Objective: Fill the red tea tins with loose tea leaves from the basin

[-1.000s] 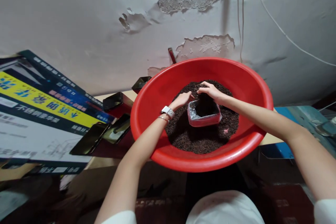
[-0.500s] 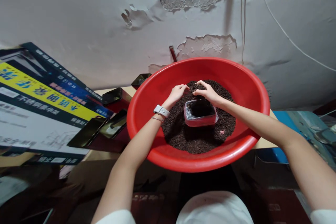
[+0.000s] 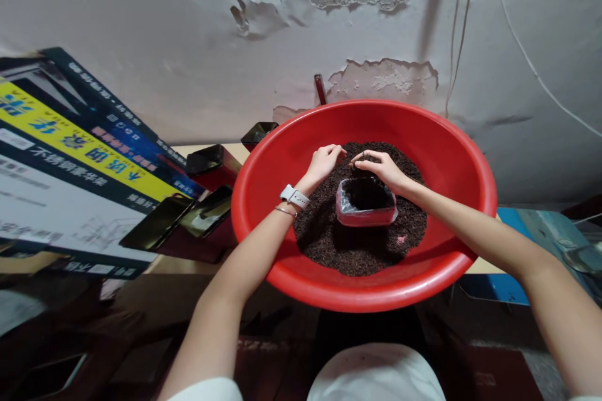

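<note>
A small rectangular pot (image 3: 367,218), reddish and lined with clear plastic, stands on dark loose soil (image 3: 329,244) inside a large red basin (image 3: 367,297). Dark soil shows inside the pot. Just behind its far left corner, my left hand (image 3: 325,163) hovers with its fingers drawn together and curled; what they hold, if anything, is hidden. My right hand (image 3: 383,170) is above the pot's far edge, index finger and thumb bent towards each other. Dark soil lies behind those fingertips, so I cannot tell what is pinched there. A watch (image 3: 295,196) and a bracelet circle my left wrist.
Left of the basin stand several dark-rimmed pots, including one with something pale inside (image 3: 204,216). A large printed box (image 3: 89,182) leans farther left. Behind rises a peeling wall (image 3: 188,56) with hanging cables. A blue surface (image 3: 540,232) lies at right.
My right hand's fingers have drawn closer together, and the gap between the two hands is slightly wider. The view has shifted a little; the pot stays in its spot on the soil.
</note>
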{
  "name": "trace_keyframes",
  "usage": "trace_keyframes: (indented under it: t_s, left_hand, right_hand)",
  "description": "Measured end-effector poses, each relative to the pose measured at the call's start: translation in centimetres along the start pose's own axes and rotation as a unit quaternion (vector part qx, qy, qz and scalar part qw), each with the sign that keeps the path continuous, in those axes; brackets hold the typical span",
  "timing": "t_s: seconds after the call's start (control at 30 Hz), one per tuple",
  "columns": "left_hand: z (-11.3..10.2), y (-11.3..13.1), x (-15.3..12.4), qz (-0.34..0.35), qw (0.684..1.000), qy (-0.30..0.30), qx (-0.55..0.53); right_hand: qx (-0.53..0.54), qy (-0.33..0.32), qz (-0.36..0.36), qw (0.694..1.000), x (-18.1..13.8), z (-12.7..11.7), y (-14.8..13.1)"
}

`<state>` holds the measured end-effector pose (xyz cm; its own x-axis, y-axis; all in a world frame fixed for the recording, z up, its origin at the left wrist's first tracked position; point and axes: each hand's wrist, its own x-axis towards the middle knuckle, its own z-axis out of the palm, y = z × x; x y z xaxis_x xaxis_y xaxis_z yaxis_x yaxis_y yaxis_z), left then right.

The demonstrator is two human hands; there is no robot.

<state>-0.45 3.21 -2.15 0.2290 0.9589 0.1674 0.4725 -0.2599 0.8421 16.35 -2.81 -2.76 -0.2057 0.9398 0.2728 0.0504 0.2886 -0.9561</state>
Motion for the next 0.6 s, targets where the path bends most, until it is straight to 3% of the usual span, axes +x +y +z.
trace_keyframes:
  t_s: [0.1, 0.2, 0.3, 0.4, 0.5, 0.6]
  left_hand:
    - [0.0, 0.1, 0.0, 0.003, 1.000, 0.002, 0.003]
    - [0.1, 0.2, 0.0, -0.003, 1.000, 0.007, 0.001]
    - [0.1, 0.1, 0.1, -0.004, 1.000, 0.010, -0.003]
    - [0.2, 0.0, 0.1, 0.001, 1.000, 0.006, 0.004]
    - [0.2, -0.1, 0.2, 0.007, 1.000, -0.001, 0.008]
    - [0.4, -0.4, 0.3, 0.009, 1.000, -0.006, 0.011]
  right_hand:
    - [-0.026, -0.018, -0.017, 0.999, 0.3, -0.5, -0.1]
    - [-0.151, -0.064, -0.064, 0.984, 0.4, -1.4, -0.7]
    - [-0.326, -0.180, -0.099, 0.923, 0.2, -2.1, -1.7]
    - [-0.435, -0.278, -0.073, 0.853, -0.2, -2.0, -2.1]
    - [-0.517, -0.283, -0.067, 0.805, -0.5, -1.2, -1.7]
    - [-0.542, -0.289, -0.067, 0.786, -0.5, -0.7, -1.3]
